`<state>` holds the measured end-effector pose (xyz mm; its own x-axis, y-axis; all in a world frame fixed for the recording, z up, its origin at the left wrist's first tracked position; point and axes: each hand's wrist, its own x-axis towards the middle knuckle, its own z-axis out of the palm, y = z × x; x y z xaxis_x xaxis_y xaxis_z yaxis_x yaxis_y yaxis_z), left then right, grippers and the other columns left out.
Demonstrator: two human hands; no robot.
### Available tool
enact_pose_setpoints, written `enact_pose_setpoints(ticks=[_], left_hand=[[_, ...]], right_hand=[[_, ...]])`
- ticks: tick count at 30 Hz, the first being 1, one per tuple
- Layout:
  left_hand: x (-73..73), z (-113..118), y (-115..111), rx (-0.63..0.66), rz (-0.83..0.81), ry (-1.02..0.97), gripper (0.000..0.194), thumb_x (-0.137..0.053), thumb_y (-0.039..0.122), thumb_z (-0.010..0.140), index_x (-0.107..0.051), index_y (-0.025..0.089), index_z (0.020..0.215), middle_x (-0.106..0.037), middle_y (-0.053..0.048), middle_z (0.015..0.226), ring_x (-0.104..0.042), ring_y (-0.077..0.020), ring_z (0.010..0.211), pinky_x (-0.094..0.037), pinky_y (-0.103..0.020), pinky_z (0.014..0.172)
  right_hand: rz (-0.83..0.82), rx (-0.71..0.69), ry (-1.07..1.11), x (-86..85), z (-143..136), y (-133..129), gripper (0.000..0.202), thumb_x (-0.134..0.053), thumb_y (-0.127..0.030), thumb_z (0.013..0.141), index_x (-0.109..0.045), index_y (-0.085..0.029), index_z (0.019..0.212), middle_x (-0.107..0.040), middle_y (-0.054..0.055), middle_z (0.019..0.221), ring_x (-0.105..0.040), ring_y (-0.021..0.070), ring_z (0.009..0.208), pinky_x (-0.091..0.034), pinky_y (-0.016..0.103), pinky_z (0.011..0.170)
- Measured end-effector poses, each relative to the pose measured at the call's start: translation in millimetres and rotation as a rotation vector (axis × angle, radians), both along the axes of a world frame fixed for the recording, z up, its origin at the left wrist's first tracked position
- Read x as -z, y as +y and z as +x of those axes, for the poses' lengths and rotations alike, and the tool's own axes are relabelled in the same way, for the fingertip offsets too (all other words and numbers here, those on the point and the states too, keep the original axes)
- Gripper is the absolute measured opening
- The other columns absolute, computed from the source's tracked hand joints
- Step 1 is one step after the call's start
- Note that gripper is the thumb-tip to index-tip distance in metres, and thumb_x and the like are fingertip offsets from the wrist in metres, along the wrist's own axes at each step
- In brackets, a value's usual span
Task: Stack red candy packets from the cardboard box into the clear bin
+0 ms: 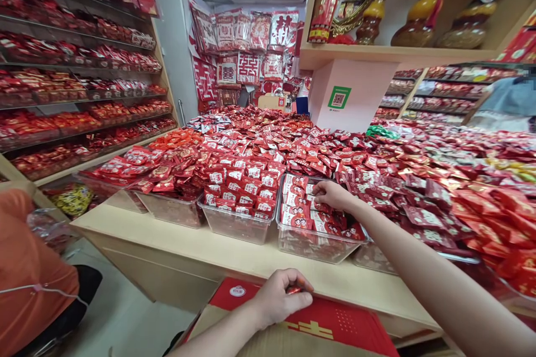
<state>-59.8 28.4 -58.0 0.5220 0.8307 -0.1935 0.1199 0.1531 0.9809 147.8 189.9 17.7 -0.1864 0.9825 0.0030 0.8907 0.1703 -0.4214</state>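
Note:
My right hand [335, 196] reaches into a clear plastic bin [320, 248] of red-and-white wrapped packets [296, 217]. Its fingers are curled down at the packets' top layer, and whatever lies between the fingertips is hidden. Lower down, my left hand [281, 297] is closed, with a small red packet [294, 290] partly showing inside the curled fingers. That hand is above a red and brown cardboard box [347, 323] in front of the counter. Directly left of the right hand's bin stands another clear bin [238, 228] filled with neatly layered red-and-white packets.
A pale wooden counter [176, 240] carries several bins and heaps of red packets. Stocked shelves [79, 58] line the left wall. A wooden display shelf [355, 54] overhangs at upper right. A person in orange [33, 284] is at lower left, another in blue [508, 97] far right.

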Motion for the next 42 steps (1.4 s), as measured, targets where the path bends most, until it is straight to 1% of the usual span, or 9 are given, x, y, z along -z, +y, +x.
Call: enact_pose_setpoints(ticks=[4, 10, 14, 21, 24, 27, 29, 35, 42], left_hand=[[1.3, -0.9, 0.1, 0.019, 0.008, -0.005, 0.021, -0.060, 0.027, 0.062, -0.059, 0.012, 0.078, -0.048, 0.001, 0.064, -0.039, -0.0090, 0.060, -0.030, -0.021, 0.058], [4.6, -0.2, 0.4, 0.044, 0.038, 0.017, 0.022, -0.059, 0.025, 0.062, -0.060, 0.012, 0.080, -0.050, 0.001, 0.066, -0.040, -0.0088, 0.061, -0.032, -0.021, 0.059], [1.3, 0.9, -0.5, 0.046, 0.018, 0.025, 0.022, -0.059, 0.023, 0.062, -0.060, 0.011, 0.079, -0.050, 0.001, 0.065, -0.040, -0.0083, 0.060, -0.031, -0.021, 0.058], [0.2, 0.1, -0.5, 0.048, 0.021, 0.029, 0.021, -0.058, 0.023, 0.062, -0.061, 0.011, 0.079, -0.050, 0.001, 0.064, -0.040, -0.0080, 0.059, -0.031, -0.020, 0.057], [0.5, 0.2, -0.3, 0.049, 0.022, 0.034, 0.022, -0.059, 0.023, 0.062, -0.061, 0.010, 0.079, -0.050, 0.001, 0.064, -0.040, -0.0077, 0.059, -0.031, -0.020, 0.057], [0.5, 0.6, -0.8, 0.057, 0.021, 0.032, 0.021, -0.059, 0.023, 0.062, -0.061, 0.010, 0.080, -0.050, 0.001, 0.064, -0.040, -0.0078, 0.059, -0.031, -0.021, 0.057], [1.0, 0.6, -1.5, 0.063, 0.019, 0.030, 0.022, -0.059, 0.023, 0.062, -0.061, 0.011, 0.080, -0.052, 0.000, 0.066, -0.042, -0.0081, 0.060, -0.032, -0.021, 0.059], [4.7, -0.4, -0.9, 0.082, 0.032, 0.022, 0.022, -0.059, 0.024, 0.063, -0.061, 0.012, 0.081, -0.052, 0.001, 0.066, -0.043, -0.0078, 0.061, -0.032, -0.020, 0.058], [8.2, -0.8, 1.2, 0.076, 0.029, 0.022, 0.021, -0.060, 0.023, 0.063, -0.061, 0.012, 0.081, -0.052, 0.001, 0.066, -0.043, -0.0075, 0.061, -0.032, -0.019, 0.058]], right_hand=[[0.075, -0.013, -0.040, -2.9, -2.9, 0.3, 0.015, -0.057, -0.016, 0.065, -0.061, -0.014, 0.080, -0.064, 0.003, 0.076, -0.057, 0.0124, 0.068, -0.040, 0.019, 0.061], [0.341, -0.114, -0.216, -7.4, -10.1, -15.3, 0.017, -0.049, -0.016, 0.071, -0.065, -0.015, 0.077, -0.065, 0.006, 0.081, -0.057, 0.0176, 0.077, -0.039, 0.024, 0.072], [0.273, -0.217, -0.165, -6.9, -24.3, -26.7, 0.022, -0.046, -0.018, 0.074, -0.065, -0.017, 0.084, -0.066, 0.005, 0.082, -0.058, 0.0172, 0.076, -0.041, 0.024, 0.069], [0.177, -0.242, 0.002, -2.8, -37.5, -19.4, 0.026, -0.043, -0.016, 0.075, -0.065, -0.020, 0.089, -0.066, 0.003, 0.091, -0.059, 0.0151, 0.083, -0.042, 0.022, 0.074], [0.223, -0.194, -0.008, -7.9, -32.4, -19.5, 0.025, -0.044, -0.018, 0.075, -0.065, -0.019, 0.090, -0.065, 0.003, 0.093, -0.058, 0.0153, 0.084, -0.042, 0.022, 0.075], [0.279, -0.070, -0.076, -13.7, -19.8, -22.8, 0.025, -0.044, -0.019, 0.076, -0.064, -0.017, 0.090, -0.065, 0.005, 0.093, -0.058, 0.0164, 0.086, -0.041, 0.023, 0.077], [0.269, -0.037, -0.155, -14.4, -9.6, -25.3, 0.024, -0.046, -0.019, 0.075, -0.064, -0.016, 0.090, -0.065, 0.006, 0.094, -0.058, 0.0173, 0.086, -0.040, 0.023, 0.076], [0.295, -0.202, -0.400, -2.1, 7.3, -27.6, 0.024, -0.051, -0.027, 0.074, -0.062, -0.016, 0.092, -0.064, 0.007, 0.090, -0.056, 0.0202, 0.085, -0.037, 0.027, 0.077], [0.344, -0.139, -0.501, 2.5, 6.2, -23.2, 0.024, -0.041, -0.024, 0.080, -0.058, -0.013, 0.093, -0.061, 0.012, 0.092, -0.052, 0.0198, 0.092, -0.033, 0.027, 0.081]])
